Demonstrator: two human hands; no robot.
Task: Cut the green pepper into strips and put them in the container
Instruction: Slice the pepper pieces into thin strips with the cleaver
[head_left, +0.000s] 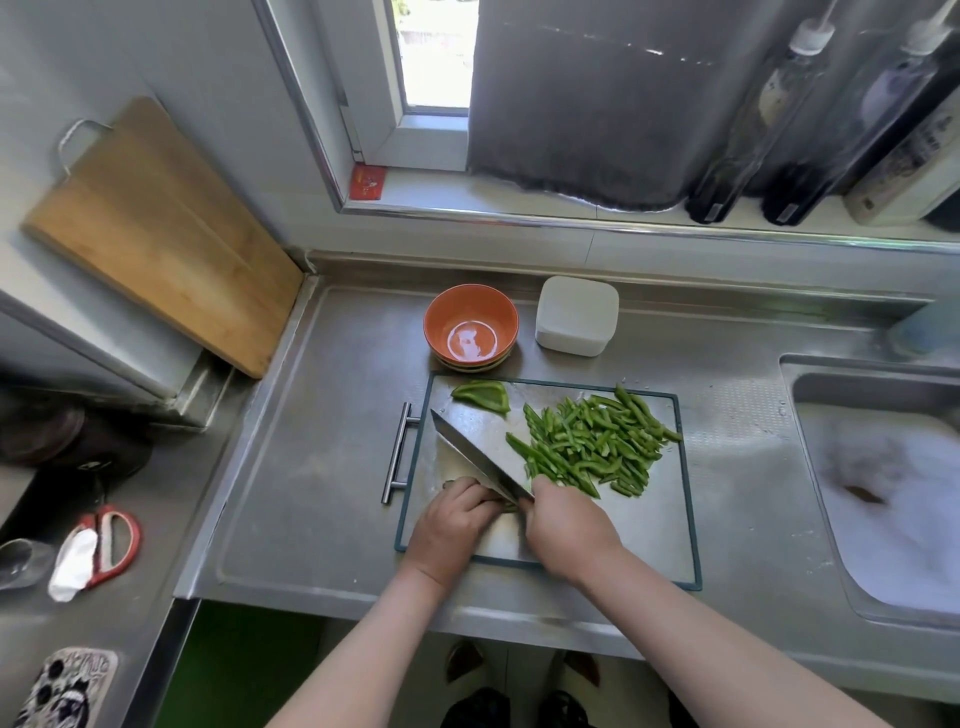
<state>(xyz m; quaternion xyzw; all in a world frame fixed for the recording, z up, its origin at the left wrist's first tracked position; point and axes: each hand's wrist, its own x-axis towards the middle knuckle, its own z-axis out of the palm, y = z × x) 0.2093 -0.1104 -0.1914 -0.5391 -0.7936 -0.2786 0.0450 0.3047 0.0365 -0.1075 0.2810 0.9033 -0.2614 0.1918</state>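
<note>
A steel cutting board (660, 525) with a dark rim lies on the counter. A heap of green pepper strips (592, 441) covers its right half, and one uncut pepper piece (480, 395) lies at its far left corner. My right hand (566, 525) grips the handle of a cleaver (478, 452), whose blade points away to the left. My left hand (452, 525), fingers curled, holds down a small pepper piece (509, 504) against the blade; that piece is mostly hidden. An orange bowl (470, 325) and a white lidded container (576, 314) stand behind the board.
A sink (883, 499) full of foam lies to the right. A wooden board (156, 234) leans on the left wall. Red scissors (111, 540), a glass (21, 561) and a phone (67, 686) sit on the lower left counter. Bottles (769, 130) line the window sill.
</note>
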